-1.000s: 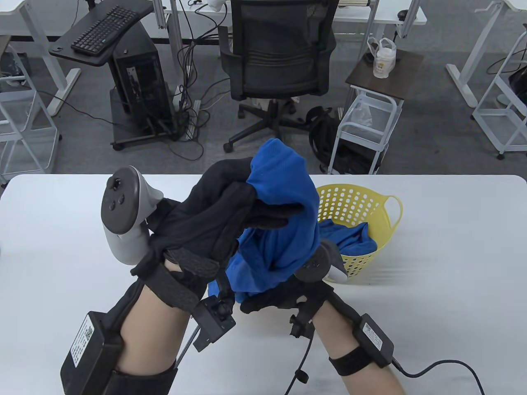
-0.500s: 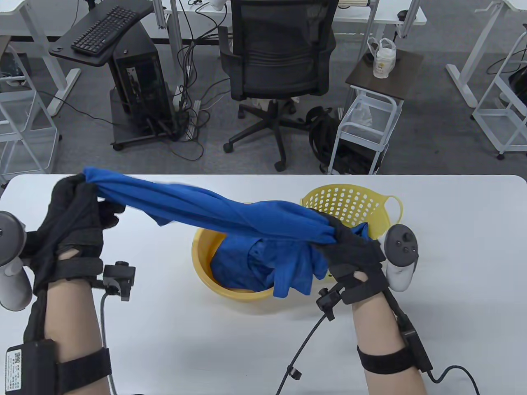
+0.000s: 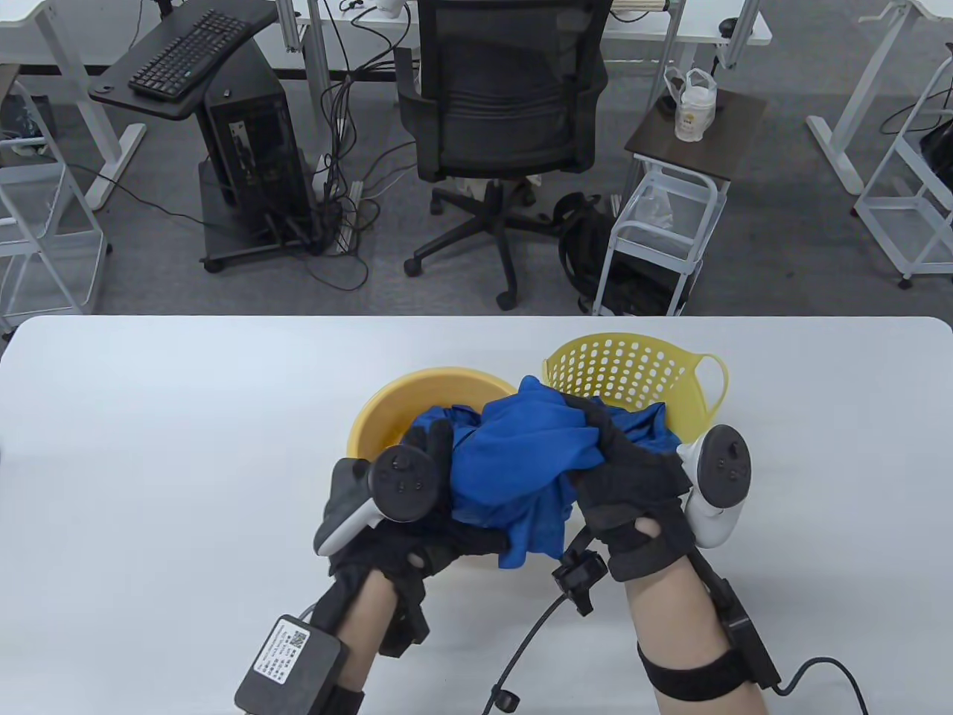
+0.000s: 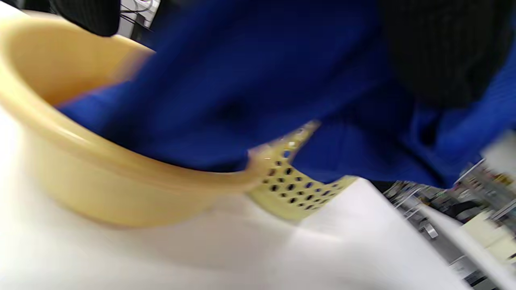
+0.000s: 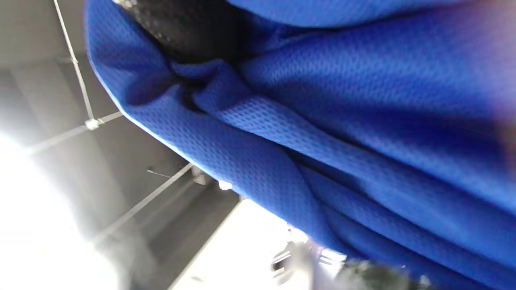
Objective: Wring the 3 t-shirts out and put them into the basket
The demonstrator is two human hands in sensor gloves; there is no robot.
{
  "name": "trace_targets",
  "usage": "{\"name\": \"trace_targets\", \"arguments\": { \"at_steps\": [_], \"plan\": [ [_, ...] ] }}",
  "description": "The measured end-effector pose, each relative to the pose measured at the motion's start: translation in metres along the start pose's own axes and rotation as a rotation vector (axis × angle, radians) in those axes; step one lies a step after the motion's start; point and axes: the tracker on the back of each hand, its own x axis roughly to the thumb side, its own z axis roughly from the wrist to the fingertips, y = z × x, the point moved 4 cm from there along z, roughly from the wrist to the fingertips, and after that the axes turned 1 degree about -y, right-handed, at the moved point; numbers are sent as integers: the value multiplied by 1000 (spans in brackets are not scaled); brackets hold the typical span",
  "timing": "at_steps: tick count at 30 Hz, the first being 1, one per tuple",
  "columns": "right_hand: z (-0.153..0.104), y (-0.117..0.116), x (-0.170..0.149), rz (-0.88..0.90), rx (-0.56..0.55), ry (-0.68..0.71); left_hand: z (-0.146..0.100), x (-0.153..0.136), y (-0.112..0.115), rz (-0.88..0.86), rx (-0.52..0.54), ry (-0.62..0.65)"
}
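Note:
A blue t-shirt (image 3: 514, 458) is bunched into a lump between both hands, just above the yellow basin (image 3: 406, 391). My left hand (image 3: 435, 465) grips its left side from below, fingers curled up against the cloth. On the right side my right hand (image 3: 607, 450) clutches it with the fingers dug into the folds. More blue cloth (image 3: 432, 424) lies in the basin under the lump. The perforated yellow basket (image 3: 633, 361) stands behind and right, with a blue t-shirt (image 3: 649, 423) inside. In the right wrist view blue mesh fabric (image 5: 342, 121) fills the frame around a gloved finger (image 5: 189, 28).
Basin (image 4: 80, 177) and basket (image 4: 292, 187) stand side by side, touching or nearly so, in the blurred left wrist view. White table (image 3: 149, 447) stretches wide to the left and right. An office chair (image 3: 506, 112) and a small cart (image 3: 670, 216) stand beyond the far edge.
Half a second ago the shirt was stretched out long between hands held far apart. Both hands have come together over the basin, and the shirt is now bunched into a lump.

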Motion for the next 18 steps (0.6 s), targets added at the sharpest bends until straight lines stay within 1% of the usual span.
{"name": "trace_targets", "arguments": {
  "at_steps": [1,2,3,5,6,8,9,10,11,12,13,14,15,16,17,18],
  "plan": [
    [-1,-6,1,44,13,2,4,2,4,-45,10,31],
    [-4,-14,2,85,28,-3,10,1,9,-134,56,49],
    [-6,-17,3,92,29,6,14,-1,11,-191,86,54],
    [-8,-23,7,76,34,47,22,-15,13,-383,197,28],
    [-9,-25,8,69,38,54,26,-20,13,-473,215,53],
    [-10,-23,11,61,26,81,31,-33,13,-665,180,73],
    [-11,-21,12,63,5,90,30,-44,9,-786,192,93],
    [-11,-19,13,55,-5,94,29,-50,5,-851,209,110],
    [-10,-16,12,22,-17,98,26,-58,-2,-962,233,155],
    [-8,-13,9,-11,-29,96,24,-64,-8,-1067,228,209],
    [-6,-10,6,-30,-40,92,21,-65,-12,-1126,207,240],
    [-3,-6,-2,-52,-60,79,17,-66,-16,-1213,164,289],
    [-1,-3,-9,-56,-75,60,14,-66,-19,-1263,140,323],
    [2,0,-16,-45,-90,33,10,-66,-22,-1298,118,327],
    [3,1,-19,-34,-95,20,8,-66,-23,-1281,107,310],
    [3,6,-23,3,-115,-25,6,-69,-25,-1173,106,255]
  ]
}}
